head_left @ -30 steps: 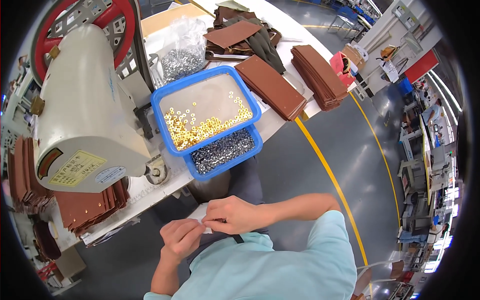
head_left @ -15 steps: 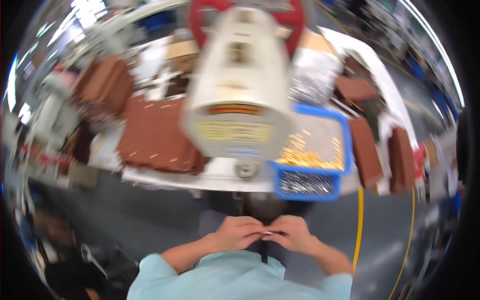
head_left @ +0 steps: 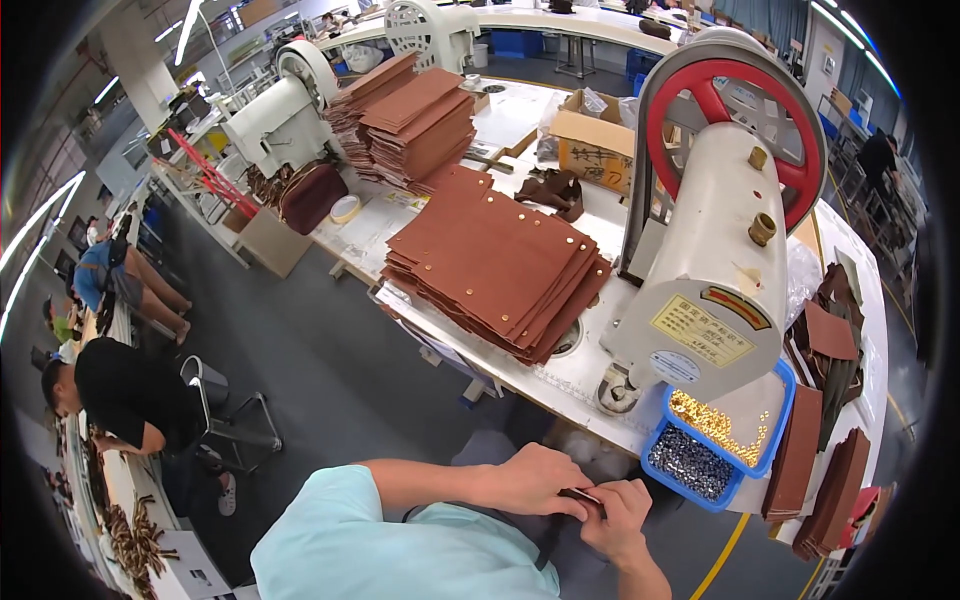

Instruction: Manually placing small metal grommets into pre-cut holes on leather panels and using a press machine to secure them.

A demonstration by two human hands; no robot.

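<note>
White table [head_left: 368, 238] beyond, left hand [head_left: 532, 478] and right hand [head_left: 617, 515] pinch a small piece [head_left: 579, 494] — dark, slim, partly hidden.

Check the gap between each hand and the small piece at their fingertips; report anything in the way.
Nothing visible stands between the left hand or the right hand and the small piece: it lies at both sets of fingertips. The blue tray of silvery bits sits beyond the right hand.

There's a yellow printed label [head_left: 703, 331] on the cream machine [head_left: 715, 235], an arched plate [head_left: 735, 307] above it, a pale oval sticker [head_left: 674, 366] below, and left of the machine, handwritten characters [head_left: 600, 165] across a cardboard box [head_left: 575, 128]!
</note>
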